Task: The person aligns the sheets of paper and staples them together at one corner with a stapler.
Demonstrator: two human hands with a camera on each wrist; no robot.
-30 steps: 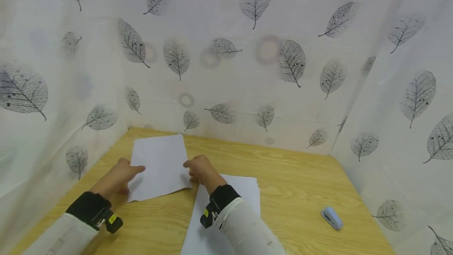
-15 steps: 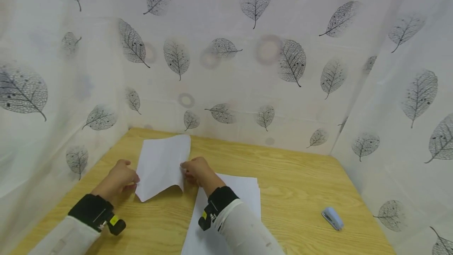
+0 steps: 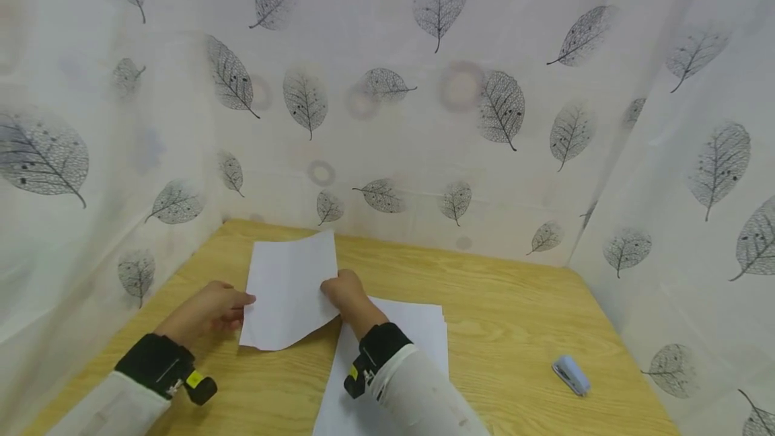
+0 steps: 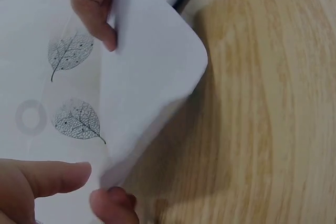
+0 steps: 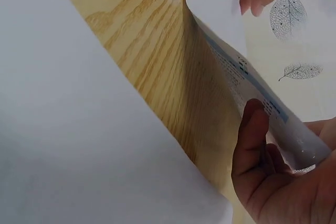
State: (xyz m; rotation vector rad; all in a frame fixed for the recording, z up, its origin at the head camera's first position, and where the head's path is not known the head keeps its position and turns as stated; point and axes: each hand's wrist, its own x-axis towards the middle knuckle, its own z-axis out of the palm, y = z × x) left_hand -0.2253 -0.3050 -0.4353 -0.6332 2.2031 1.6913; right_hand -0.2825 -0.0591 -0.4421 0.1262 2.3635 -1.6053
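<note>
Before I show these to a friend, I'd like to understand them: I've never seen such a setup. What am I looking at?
There is no robot here, just a person's bare left hand and right hand. The small wrist devices are cameras. The wide picture comes from another camera, worn on the head; the two close ones come from the wrists.

On the wood-grain table lie a stack of white paper and, to its right, a light blue stapler.

Between the hands is a bent white sheet. The right hand's fingers pinch one edge; the left hand is at the opposite edge, but whether it grips or only touches, I can't tell. The right wrist view shows printing on the sheet's underside.
</note>
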